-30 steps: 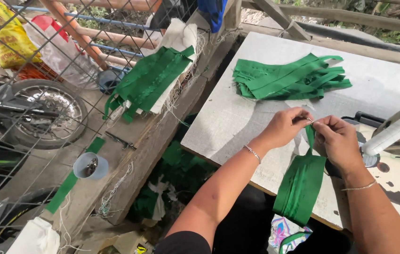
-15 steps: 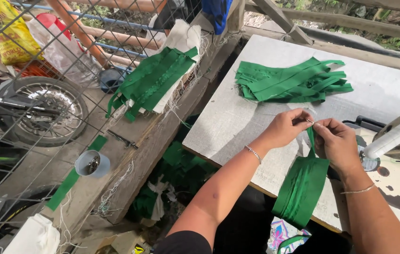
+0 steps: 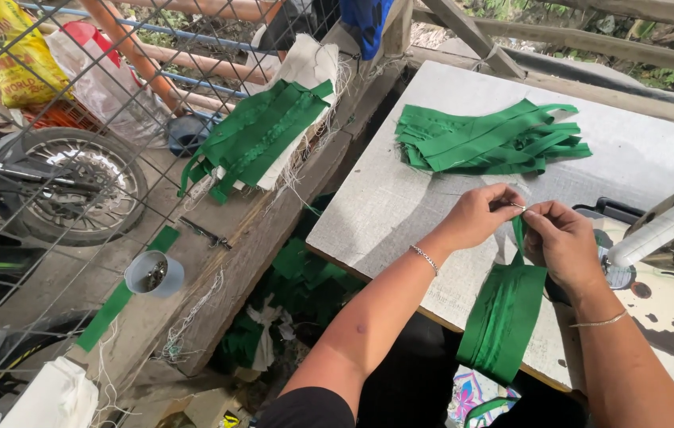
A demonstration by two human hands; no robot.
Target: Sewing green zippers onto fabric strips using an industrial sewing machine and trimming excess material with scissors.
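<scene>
Between the earlier views and this one, both hands had stayed close together over the near edge of the table, with only a slight shift of the camera. Grey and flat, the table (image 3: pixel 654 158) filled the right half of the view, beside a wooden ledge (image 3: pixel 273 230) and a wire fence (image 3: pixel 59 119), behind which a wheel (image 3: pixel 75 186) stood. On the far part of the table lay a pile of green strips (image 3: pixel 488 139); a second green bundle (image 3: pixel 254 135) rested on white cloth on the ledge. A folded green cloth piece (image 3: pixel 503 321) hung over the table's near edge, its narrow upper end rising between the hands. The left hand (image 3: pixel 476 215) pinched that upper end with fingertips closed, and the right hand (image 3: pixel 563 242) pinched it just beside, thumb and forefinger together, the two hands almost touching. Part of a sewing machine (image 3: pixel 670 230) sat at the right edge. A small cup (image 3: pixel 153 273) stood on the ledge near a loose green strip (image 3: pixel 119 301).
</scene>
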